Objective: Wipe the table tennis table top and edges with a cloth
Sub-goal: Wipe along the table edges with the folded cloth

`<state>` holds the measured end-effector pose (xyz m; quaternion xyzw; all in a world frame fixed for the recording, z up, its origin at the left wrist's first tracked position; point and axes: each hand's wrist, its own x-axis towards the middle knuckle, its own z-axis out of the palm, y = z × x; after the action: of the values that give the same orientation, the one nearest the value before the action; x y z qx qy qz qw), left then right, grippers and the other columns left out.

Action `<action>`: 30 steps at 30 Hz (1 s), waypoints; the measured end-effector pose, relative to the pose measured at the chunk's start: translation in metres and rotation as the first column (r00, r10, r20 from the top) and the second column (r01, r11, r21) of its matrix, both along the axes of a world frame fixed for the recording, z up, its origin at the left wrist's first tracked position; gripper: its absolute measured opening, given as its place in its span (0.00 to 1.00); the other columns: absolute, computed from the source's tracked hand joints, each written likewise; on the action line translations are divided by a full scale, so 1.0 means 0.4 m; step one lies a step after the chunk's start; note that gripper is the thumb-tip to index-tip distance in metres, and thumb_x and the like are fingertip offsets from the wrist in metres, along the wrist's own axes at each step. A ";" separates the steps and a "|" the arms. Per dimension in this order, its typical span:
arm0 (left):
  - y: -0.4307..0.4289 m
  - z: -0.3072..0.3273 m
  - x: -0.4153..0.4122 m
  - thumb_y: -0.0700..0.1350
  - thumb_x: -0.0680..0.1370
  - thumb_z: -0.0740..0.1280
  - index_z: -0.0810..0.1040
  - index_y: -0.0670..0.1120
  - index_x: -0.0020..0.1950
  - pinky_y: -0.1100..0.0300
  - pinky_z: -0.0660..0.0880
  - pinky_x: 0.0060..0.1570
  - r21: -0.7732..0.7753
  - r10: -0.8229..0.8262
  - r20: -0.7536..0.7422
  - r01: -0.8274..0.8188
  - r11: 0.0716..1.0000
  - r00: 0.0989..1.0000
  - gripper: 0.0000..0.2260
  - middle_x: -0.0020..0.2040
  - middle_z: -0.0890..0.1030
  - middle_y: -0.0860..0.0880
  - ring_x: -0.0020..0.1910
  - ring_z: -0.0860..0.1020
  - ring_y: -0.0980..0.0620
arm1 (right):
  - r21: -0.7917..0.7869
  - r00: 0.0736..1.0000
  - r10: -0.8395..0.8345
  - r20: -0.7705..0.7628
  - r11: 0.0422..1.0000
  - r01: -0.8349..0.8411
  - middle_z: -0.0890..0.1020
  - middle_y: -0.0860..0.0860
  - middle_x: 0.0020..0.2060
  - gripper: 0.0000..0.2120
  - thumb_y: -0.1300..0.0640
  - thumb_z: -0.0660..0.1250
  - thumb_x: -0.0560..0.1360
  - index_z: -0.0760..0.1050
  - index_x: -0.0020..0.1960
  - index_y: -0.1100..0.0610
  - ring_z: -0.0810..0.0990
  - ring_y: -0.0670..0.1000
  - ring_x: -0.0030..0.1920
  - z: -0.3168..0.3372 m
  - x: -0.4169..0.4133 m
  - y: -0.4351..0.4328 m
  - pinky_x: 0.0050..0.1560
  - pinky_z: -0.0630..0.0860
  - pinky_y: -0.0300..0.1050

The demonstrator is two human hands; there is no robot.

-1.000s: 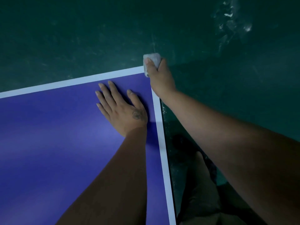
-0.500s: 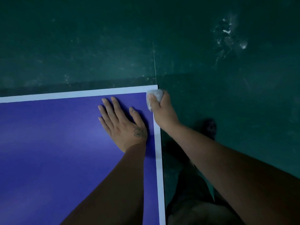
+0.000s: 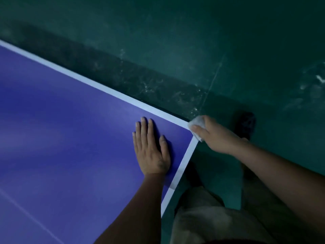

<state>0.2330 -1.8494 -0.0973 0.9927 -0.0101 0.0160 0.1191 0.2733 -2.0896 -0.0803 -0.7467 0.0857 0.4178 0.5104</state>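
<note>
The blue table tennis table (image 3: 61,138) with white edge lines fills the left half of the view, its corner at centre right. My right hand (image 3: 212,136) grips a small white cloth (image 3: 197,123) and holds it against that corner, at the outer edge. My left hand (image 3: 151,150) lies flat on the blue top just inside the corner, fingers straight and spread, holding nothing. Most of the cloth is hidden under my right fingers.
A dark green scuffed floor (image 3: 193,50) surrounds the table. My legs in beige shorts (image 3: 211,217) stand beside the table's right edge, with a dark shoe (image 3: 245,123) on the floor beyond my right hand. A faint white centre line (image 3: 26,213) crosses the tabletop at lower left.
The view has swung, so the table corner now sits further right and lower. My right hand with the cloth stays at the corner, shifted onto its outer edge. My left hand remains flat on the top.
</note>
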 end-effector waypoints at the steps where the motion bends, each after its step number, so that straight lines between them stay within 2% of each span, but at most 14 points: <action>1: -0.002 0.000 -0.002 0.49 0.87 0.60 0.62 0.44 0.87 0.40 0.54 0.85 0.010 0.041 -0.008 -0.041 0.999 0.999 0.28 0.88 0.59 0.46 0.88 0.54 0.44 | -0.039 0.995 0.073 -0.069 0.996 -0.075 0.78 0.55 0.63 0.11 0.44 0.59 0.88 0.74 0.59 0.50 0.77 0.52 0.61 0.007 0.007 -0.018 0.68 0.73 0.51; 2: -0.003 -0.001 -0.006 0.49 0.87 0.60 0.62 0.45 0.87 0.41 0.54 0.85 0.026 0.092 -0.008 -0.091 0.995 0.996 0.28 0.88 0.59 0.46 0.88 0.54 0.44 | -0.062 0.986 0.133 -0.102 0.988 -0.140 0.75 0.54 0.72 0.18 0.42 0.60 0.87 0.72 0.70 0.53 0.76 0.54 0.69 0.018 0.017 -0.030 0.71 0.71 0.50; 3: -0.007 -0.002 -0.011 0.50 0.87 0.60 0.63 0.46 0.87 0.40 0.53 0.85 0.040 0.166 -0.004 -0.166 0.985 0.986 0.28 0.88 0.59 0.46 0.88 0.54 0.44 | -0.071 0.976 0.183 -0.121 0.979 -0.192 0.71 0.54 0.77 0.25 0.41 0.60 0.87 0.68 0.77 0.56 0.75 0.55 0.73 0.028 0.031 -0.036 0.72 0.71 0.50; 4: -0.013 -0.001 -0.013 0.51 0.87 0.60 0.63 0.48 0.87 0.40 0.53 0.86 0.042 0.278 -0.003 -0.278 0.960 0.961 0.28 0.88 0.58 0.47 0.88 0.53 0.45 | -0.077 0.964 0.235 -0.123 0.966 -0.245 0.69 0.54 0.79 0.29 0.40 0.60 0.87 0.64 0.81 0.56 0.74 0.56 0.75 0.037 0.045 -0.037 0.73 0.71 0.51; 6: -0.030 -0.002 -0.004 0.57 0.87 0.58 0.61 0.53 0.88 0.39 0.52 0.85 0.016 0.530 -0.034 -0.530 0.848 0.847 0.28 0.89 0.56 0.51 0.88 0.51 0.50 | -0.119 0.937 0.331 -0.107 0.932 -0.343 0.67 0.55 0.80 0.32 0.38 0.59 0.87 0.61 0.83 0.56 0.72 0.56 0.76 0.043 0.072 -0.017 0.72 0.70 0.51; 8: -0.040 -0.003 0.003 0.60 0.87 0.57 0.60 0.56 0.88 0.41 0.50 0.86 0.014 0.634 -0.062 -0.634 0.773 0.771 0.29 0.89 0.54 0.54 0.88 0.49 0.53 | -0.158 0.918 0.391 -0.074 0.904 -0.398 0.67 0.56 0.80 0.33 0.37 0.58 0.86 0.60 0.82 0.58 0.71 0.57 0.76 0.029 0.110 0.032 0.71 0.69 0.52; 11: -0.033 -0.005 0.000 0.60 0.87 0.58 0.61 0.54 0.88 0.43 0.49 0.86 0.030 0.615 -0.062 -0.614 0.789 0.786 0.29 0.89 0.54 0.53 0.88 0.49 0.52 | -0.135 0.917 0.398 -0.013 0.908 -0.396 0.68 0.58 0.79 0.33 0.36 0.58 0.86 0.63 0.79 0.59 0.71 0.60 0.76 0.009 0.199 0.149 0.70 0.69 0.54; 15: -0.035 -0.004 -0.001 0.60 0.87 0.57 0.61 0.53 0.88 0.41 0.50 0.86 0.033 0.604 -0.079 -0.603 0.797 0.793 0.29 0.89 0.54 0.51 0.88 0.50 0.50 | -0.142 0.937 0.345 0.049 0.931 -0.335 0.68 0.59 0.78 0.33 0.37 0.58 0.86 0.62 0.79 0.60 0.72 0.62 0.74 0.000 0.269 0.255 0.68 0.70 0.55; 19: -0.034 -0.001 -0.002 0.57 0.87 0.57 0.61 0.51 0.88 0.39 0.51 0.86 0.046 0.593 -0.077 -0.591 0.805 0.802 0.29 0.89 0.55 0.49 0.89 0.50 0.47 | -0.093 0.939 0.343 0.010 0.936 -0.340 0.61 0.54 0.84 0.36 0.38 0.58 0.86 0.54 0.86 0.56 0.67 0.56 0.80 0.015 0.184 0.148 0.74 0.68 0.51; 22: -0.032 -0.006 -0.005 0.57 0.87 0.58 0.62 0.50 0.87 0.38 0.51 0.85 0.046 0.590 -0.059 -0.588 0.807 0.805 0.28 0.89 0.56 0.48 0.88 0.51 0.46 | -0.158 0.911 0.410 -0.049 0.897 -0.412 0.59 0.48 0.85 0.42 0.30 0.51 0.80 0.51 0.87 0.52 0.67 0.52 0.81 0.031 0.101 0.035 0.67 0.65 0.43; 24: -0.031 -0.010 -0.003 0.56 0.87 0.58 0.63 0.50 0.87 0.38 0.52 0.85 0.049 0.585 -0.048 -0.583 0.811 0.810 0.28 0.89 0.56 0.48 0.88 0.51 0.46 | -0.212 0.911 0.409 -0.056 0.887 -0.411 0.60 0.48 0.85 0.41 0.31 0.51 0.81 0.51 0.87 0.52 0.67 0.51 0.81 0.024 0.093 0.034 0.66 0.64 0.42; 27: -0.028 -0.009 -0.006 0.56 0.87 0.59 0.63 0.51 0.87 0.38 0.52 0.85 0.049 0.583 -0.047 -0.581 0.812 0.811 0.28 0.89 0.56 0.48 0.88 0.51 0.45 | -0.204 0.917 0.399 0.012 0.899 -0.388 0.63 0.52 0.83 0.36 0.36 0.55 0.85 0.54 0.86 0.55 0.68 0.53 0.79 0.013 0.148 0.124 0.72 0.68 0.48; 30: -0.025 -0.011 -0.006 0.56 0.87 0.60 0.63 0.50 0.87 0.37 0.53 0.85 0.044 0.576 -0.037 -0.574 0.818 0.817 0.28 0.89 0.56 0.48 0.88 0.52 0.44 | -0.152 0.924 0.369 0.105 0.924 -0.352 0.71 0.56 0.76 0.32 0.36 0.57 0.86 0.63 0.81 0.57 0.75 0.57 0.72 -0.020 0.271 0.263 0.68 0.72 0.51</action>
<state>0.2307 -1.8595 -0.1017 0.9513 0.2925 0.0267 0.0936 0.3817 -1.9844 -0.0884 -0.8072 -0.0601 0.4479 0.3797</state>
